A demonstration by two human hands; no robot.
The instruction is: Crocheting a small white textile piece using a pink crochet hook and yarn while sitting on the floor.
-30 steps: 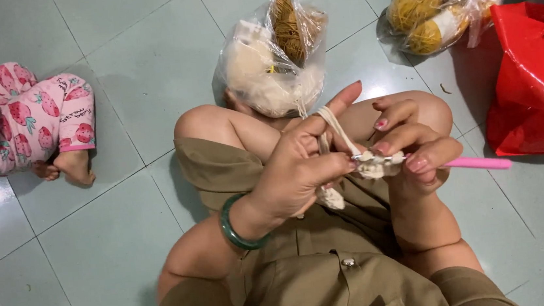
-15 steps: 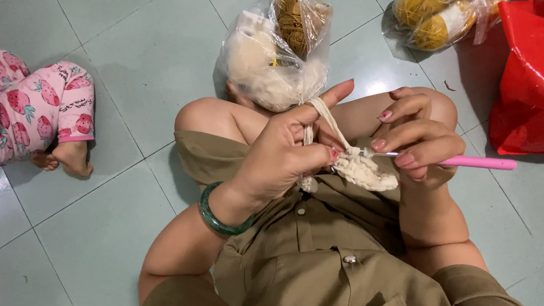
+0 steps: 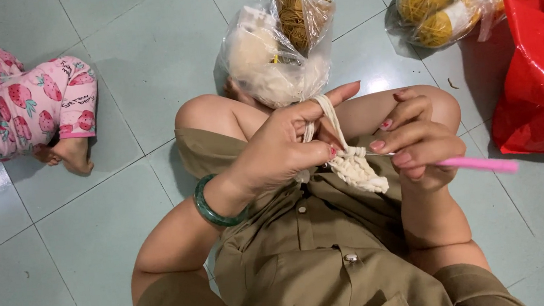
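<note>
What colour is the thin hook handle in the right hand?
Pink, plain; the thin plastic hook handle shows in the head view.

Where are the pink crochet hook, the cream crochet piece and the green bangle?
pink crochet hook [image 3: 483, 165], head view, on the handle past the right hand.
cream crochet piece [image 3: 357, 168], head view, on its knotted middle.
green bangle [image 3: 210, 211], head view, on its outer curve.

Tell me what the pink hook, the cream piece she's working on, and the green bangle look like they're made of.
The pink hook looks like smooth plastic: an even, slightly glossy colour. The cream piece looks like thick cotton-type cord, matte, with visible twisted loops; the exact fibre is uncertain. The green bangle looks like polished stone or glass, possibly jade: dark, glossy and mottled.
</note>
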